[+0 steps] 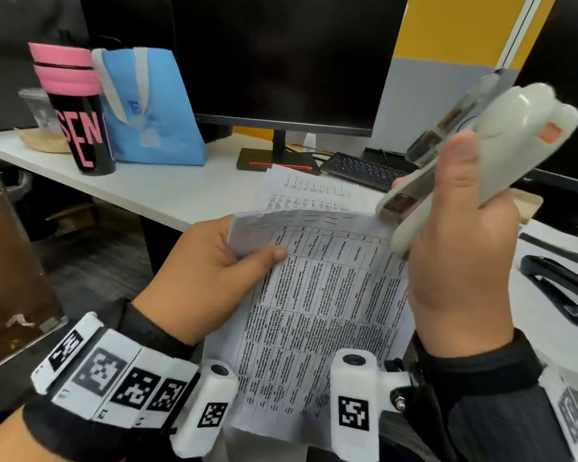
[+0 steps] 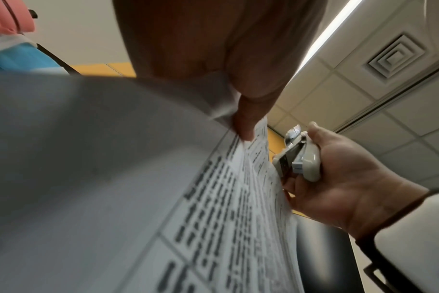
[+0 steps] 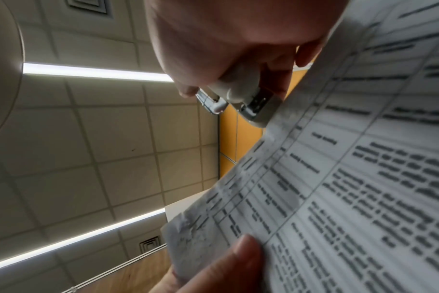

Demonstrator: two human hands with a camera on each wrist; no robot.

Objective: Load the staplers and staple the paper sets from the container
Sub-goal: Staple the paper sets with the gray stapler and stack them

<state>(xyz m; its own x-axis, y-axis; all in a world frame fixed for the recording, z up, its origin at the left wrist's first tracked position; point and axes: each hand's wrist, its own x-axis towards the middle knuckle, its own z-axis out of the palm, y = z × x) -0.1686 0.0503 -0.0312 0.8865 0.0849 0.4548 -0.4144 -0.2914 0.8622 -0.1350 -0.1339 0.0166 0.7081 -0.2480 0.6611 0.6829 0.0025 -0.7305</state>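
Observation:
My left hand (image 1: 214, 261) pinches the top left corner of a printed paper set (image 1: 321, 301), thumb on the front, and holds it up in front of me. A row of staples (image 1: 311, 219) runs along the set's crumpled top edge. My right hand (image 1: 461, 235) grips a pale grey stapler (image 1: 481, 145), nose pointing down-left just above the set's top right corner (image 1: 377, 221). The stapler (image 2: 296, 158) nose stands slightly apart from the paper (image 2: 213, 198) edge in the left wrist view. The right wrist view has the stapler (image 3: 248, 103) mouth right at the paper (image 3: 338, 178) edge.
More printed sheets (image 1: 311, 191) lie on the white desk (image 1: 167, 191). A black stapler (image 1: 561, 291) lies at the right. Behind stand a monitor (image 1: 287, 61), a keyboard (image 1: 364, 168), a blue bag (image 1: 151, 105) and a black and pink tumbler (image 1: 77, 108).

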